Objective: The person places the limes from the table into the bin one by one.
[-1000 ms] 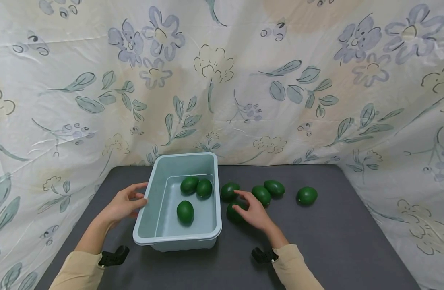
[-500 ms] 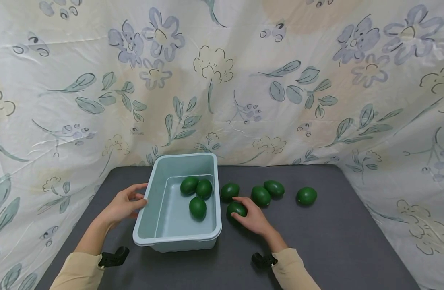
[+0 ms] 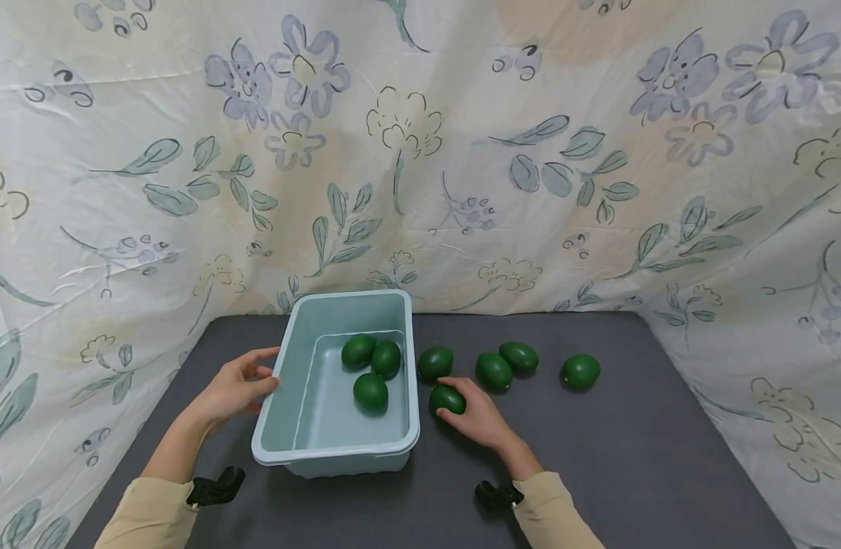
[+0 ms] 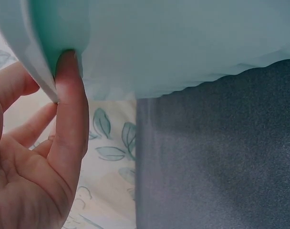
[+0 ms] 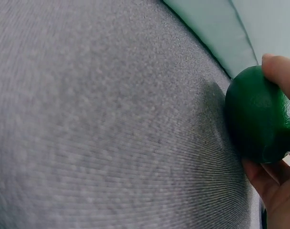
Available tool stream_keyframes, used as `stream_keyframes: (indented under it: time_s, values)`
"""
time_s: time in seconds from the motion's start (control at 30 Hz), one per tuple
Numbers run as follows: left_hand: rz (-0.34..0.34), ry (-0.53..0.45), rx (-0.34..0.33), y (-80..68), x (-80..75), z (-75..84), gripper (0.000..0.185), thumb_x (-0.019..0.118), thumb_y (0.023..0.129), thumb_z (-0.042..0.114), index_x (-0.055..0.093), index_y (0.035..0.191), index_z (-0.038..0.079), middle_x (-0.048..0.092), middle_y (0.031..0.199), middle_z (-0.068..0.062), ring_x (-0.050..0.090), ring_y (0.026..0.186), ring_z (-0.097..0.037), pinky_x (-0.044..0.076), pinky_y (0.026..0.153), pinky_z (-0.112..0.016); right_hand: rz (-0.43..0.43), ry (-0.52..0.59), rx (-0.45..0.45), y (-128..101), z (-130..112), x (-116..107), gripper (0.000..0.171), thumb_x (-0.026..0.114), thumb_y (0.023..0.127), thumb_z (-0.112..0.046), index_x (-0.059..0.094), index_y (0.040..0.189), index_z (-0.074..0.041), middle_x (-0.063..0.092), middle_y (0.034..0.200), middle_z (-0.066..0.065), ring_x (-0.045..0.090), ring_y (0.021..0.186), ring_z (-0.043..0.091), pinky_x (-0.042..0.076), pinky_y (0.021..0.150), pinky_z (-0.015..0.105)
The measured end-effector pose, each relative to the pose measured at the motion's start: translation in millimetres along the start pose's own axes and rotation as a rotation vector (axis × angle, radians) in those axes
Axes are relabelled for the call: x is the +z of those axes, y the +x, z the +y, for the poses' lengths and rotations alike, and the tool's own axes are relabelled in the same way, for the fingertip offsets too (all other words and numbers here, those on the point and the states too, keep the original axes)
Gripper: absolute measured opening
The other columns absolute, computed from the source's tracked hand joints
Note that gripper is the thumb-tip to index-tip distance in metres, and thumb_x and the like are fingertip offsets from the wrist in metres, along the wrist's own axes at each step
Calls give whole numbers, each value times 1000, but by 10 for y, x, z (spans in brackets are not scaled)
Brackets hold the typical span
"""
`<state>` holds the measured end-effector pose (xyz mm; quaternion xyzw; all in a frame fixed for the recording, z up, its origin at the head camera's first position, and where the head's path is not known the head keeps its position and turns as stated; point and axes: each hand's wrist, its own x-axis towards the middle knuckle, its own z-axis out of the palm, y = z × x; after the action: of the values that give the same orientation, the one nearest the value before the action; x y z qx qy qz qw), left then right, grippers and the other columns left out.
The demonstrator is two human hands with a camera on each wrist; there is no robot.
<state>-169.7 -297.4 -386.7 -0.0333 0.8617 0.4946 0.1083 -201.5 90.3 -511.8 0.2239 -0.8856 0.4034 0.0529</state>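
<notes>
My left hand [image 3: 233,389] pinches the left rim of a pale blue-green plastic bin [image 3: 283,412]; the left wrist view has the thumb [image 4: 68,90] against the bin's wall, just under the rim. Inside the bin lie three dark green avocados, two touching at the back [image 3: 357,351] and one nearer the front [image 3: 370,393]. To the right of the bin, my right hand [image 3: 485,419] grips another avocado [image 3: 446,399] between thumb and fingers. That glossy avocado [image 5: 257,114] is low over the grey table beside the bin's wall, part of it hidden by the fingers.
Several more avocados lie on the grey table [image 3: 598,457]: one close to the bin's right wall [image 3: 435,364], a touching pair [image 3: 494,371], and one farther right [image 3: 581,371]. A floral cloth [image 3: 461,191] hangs behind and along both sides.
My right hand has come down and taken hold of the avocado beside the bin. Inside, the front avocado has rolled right, then slightly back left. My left hand has stayed put.
</notes>
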Motion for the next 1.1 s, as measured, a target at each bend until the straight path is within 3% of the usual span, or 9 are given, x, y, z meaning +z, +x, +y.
stream_keyframes:
  time_s: [0.57,1.1]
  values:
    - [-6,2,2,1,-6,8,62,58,89,12,27,143,7,51,105,-19,61,83,-21,56,68,-42,50,41,59,77,-11,-38,51,72,79,-25,54,127,-20,56,120,3,56,103,17,47,82,37]
    - [-7,4,0,0,-10,17,62,58,88,11,28,142,6,51,105,-19,61,82,-21,56,68,-43,66,60,49,225,-38,-198,52,70,81,-28,53,129,-18,54,125,4,56,102,19,47,81,39]
